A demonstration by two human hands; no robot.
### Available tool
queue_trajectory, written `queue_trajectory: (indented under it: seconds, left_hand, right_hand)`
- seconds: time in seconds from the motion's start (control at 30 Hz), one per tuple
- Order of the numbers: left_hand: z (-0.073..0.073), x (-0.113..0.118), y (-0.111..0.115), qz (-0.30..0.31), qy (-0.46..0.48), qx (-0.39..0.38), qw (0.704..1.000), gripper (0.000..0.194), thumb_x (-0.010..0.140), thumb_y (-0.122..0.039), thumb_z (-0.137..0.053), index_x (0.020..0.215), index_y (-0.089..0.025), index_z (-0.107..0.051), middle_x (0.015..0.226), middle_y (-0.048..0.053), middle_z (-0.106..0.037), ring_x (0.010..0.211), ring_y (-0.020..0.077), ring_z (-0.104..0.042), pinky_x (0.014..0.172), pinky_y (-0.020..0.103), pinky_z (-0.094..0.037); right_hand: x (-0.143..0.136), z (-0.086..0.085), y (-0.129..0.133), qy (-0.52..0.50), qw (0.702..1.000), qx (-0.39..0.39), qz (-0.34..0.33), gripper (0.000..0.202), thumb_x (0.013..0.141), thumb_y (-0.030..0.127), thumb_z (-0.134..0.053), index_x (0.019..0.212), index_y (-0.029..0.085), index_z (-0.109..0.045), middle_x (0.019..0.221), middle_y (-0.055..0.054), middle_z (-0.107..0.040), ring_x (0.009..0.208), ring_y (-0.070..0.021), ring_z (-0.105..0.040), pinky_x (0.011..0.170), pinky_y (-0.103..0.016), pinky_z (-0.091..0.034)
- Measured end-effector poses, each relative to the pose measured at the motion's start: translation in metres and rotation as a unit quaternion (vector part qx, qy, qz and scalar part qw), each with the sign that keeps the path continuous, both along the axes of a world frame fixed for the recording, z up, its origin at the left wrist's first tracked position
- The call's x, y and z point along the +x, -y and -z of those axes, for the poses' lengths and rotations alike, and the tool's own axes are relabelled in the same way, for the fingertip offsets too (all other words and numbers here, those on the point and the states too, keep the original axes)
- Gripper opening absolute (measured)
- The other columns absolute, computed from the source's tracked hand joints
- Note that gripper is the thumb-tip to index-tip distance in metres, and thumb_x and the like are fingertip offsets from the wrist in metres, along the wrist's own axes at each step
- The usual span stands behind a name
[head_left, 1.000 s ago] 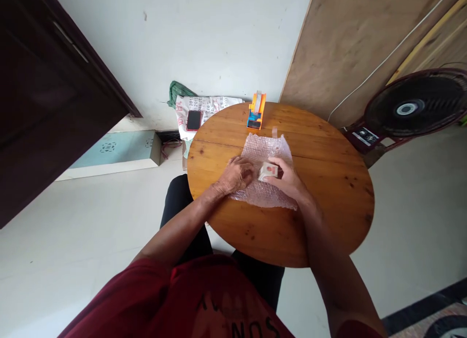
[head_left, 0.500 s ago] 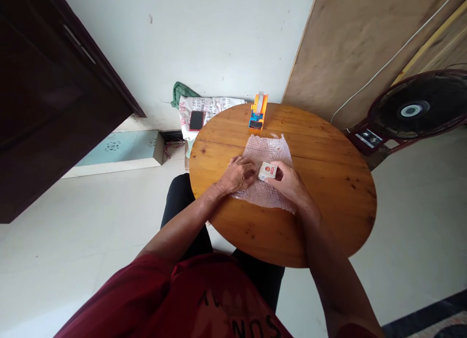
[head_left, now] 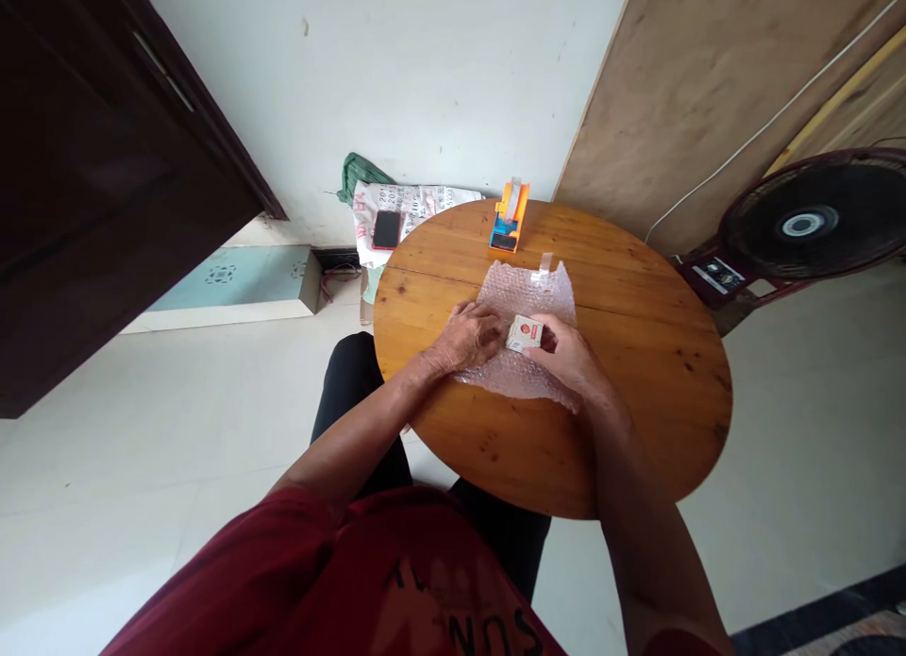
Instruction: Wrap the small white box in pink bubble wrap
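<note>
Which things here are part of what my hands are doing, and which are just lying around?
In use: small box, held by right hand; bubble wrap under left hand; tape strip.
Lying about: tape dispenser, phone, fan.

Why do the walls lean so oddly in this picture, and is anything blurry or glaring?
Head view: the wide lens bends and tilts the wall and the dark cabinet. Soft, even daylight; faint sheen on the bubble wrap. The small box and both hands look sharp.

Dark red printed T-shirt [head_left: 396, 580], black trousers [head_left: 354, 392], bare forearms.
</note>
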State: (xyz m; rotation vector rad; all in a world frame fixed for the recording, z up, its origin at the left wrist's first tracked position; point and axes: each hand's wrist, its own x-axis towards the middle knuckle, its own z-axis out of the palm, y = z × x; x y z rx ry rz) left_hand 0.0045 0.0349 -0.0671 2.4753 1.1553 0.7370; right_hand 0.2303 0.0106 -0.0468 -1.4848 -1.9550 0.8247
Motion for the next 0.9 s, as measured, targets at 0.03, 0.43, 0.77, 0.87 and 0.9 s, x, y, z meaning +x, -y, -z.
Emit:
queue_trajectory:
  seconds: [0.03,0.43,0.77,0.87,0.9]
  left_hand:
    - [-0.0003,0.0,0.0001,-0.001,0.0,-0.001,1.0,0.013,0.084,-0.023,-0.062,0.093,-0.021,-0.071,0.115,0.006,-0.07,0.108,0.0232,-0.061,0.104,0.041,-0.036]
    - [-0.0037,0.0003,0.001,0.002,-0.002,0.002,1.0,0.013,0.086,-0.024,-0.059,0.093,-0.021,-0.07,0.113,0.006,-0.07,0.11,0.0222,-0.062,0.106,0.041,-0.036]
    - [-0.0058,-0.0002,0.0015,0.005,-0.006,-0.011,1.0,0.014,0.087,-0.024,-0.059,0.095,-0.02,-0.071,0.114,0.007,-0.07,0.111,0.0229,-0.061,0.106,0.042,-0.035]
    - [-0.0054,-0.0005,0.0017,0.005,-0.004,-0.006,1.0,0.014,0.086,-0.023,-0.059,0.094,-0.021,-0.071,0.114,0.006,-0.07,0.111,0.0229,-0.061,0.106,0.042,-0.035]
    - [-0.0058,-0.0007,0.0019,0.006,-0.004,-0.005,1.0,0.014,0.086,-0.023,-0.06,0.094,-0.021,-0.071,0.115,0.006,-0.07,0.111,0.023,-0.061,0.107,0.042,-0.035]
  right_hand:
    - [0.0002,0.0002,-0.0003,0.001,1.0,0.0,-0.001,0.046,0.073,0.025,-0.067,0.118,0.024,-0.061,0.097,-0.002,-0.072,0.081,-0.0208,-0.067,0.075,-0.035,-0.054]
    - [0.0024,-0.0035,0.0009,0.007,1.0,-0.006,-0.026,0.056,0.073,0.022,-0.067,0.128,0.025,-0.056,0.107,-0.005,-0.07,0.087,-0.0219,-0.067,0.08,-0.038,-0.056]
    - [0.002,-0.0063,0.0019,0.016,1.0,0.007,-0.012,0.047,0.073,0.022,-0.066,0.119,0.023,-0.06,0.102,-0.004,-0.072,0.086,-0.0227,-0.067,0.078,-0.037,-0.054]
    - [0.001,-0.008,0.0021,0.014,1.0,0.008,-0.009,0.045,0.072,0.022,-0.066,0.116,0.024,-0.062,0.1,-0.003,-0.072,0.084,-0.0219,-0.067,0.077,-0.036,-0.054]
    - [0.0008,-0.0085,0.0021,0.013,1.0,0.008,-0.007,0.044,0.071,0.022,-0.066,0.115,0.024,-0.063,0.1,-0.003,-0.072,0.084,-0.0215,-0.067,0.076,-0.036,-0.054]
